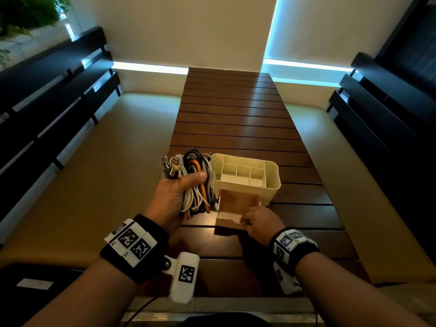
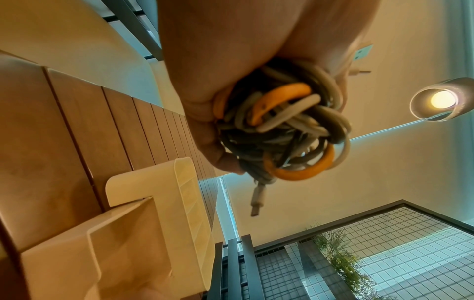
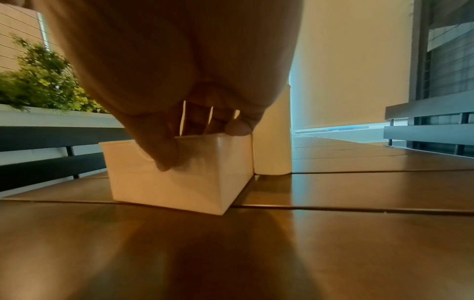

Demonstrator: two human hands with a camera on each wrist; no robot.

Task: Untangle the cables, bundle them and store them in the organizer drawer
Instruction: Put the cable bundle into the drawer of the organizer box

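My left hand (image 1: 175,192) grips a bundle of cables (image 1: 200,182), white, grey, black and orange, held above the table just left of the organizer; USB plugs (image 1: 171,165) stick out above my fingers. In the left wrist view the cable bundle (image 2: 284,130) fills my fist (image 2: 218,113) and one plug hangs down. The cream organizer (image 1: 271,185) has several top compartments. Its drawer (image 1: 238,206) is pulled out toward me and holds nothing. My right hand (image 1: 257,223) pinches the drawer's front wall (image 3: 179,178), thumb (image 3: 164,154) outside, fingers over the rim.
A dark slatted wooden table (image 1: 236,109) runs away from me. Tan cushioned benches (image 1: 113,156) with dark backrests flank both sides. A plant (image 1: 23,15) sits at the far left. A hanging lamp (image 2: 443,99) shows in the left wrist view.
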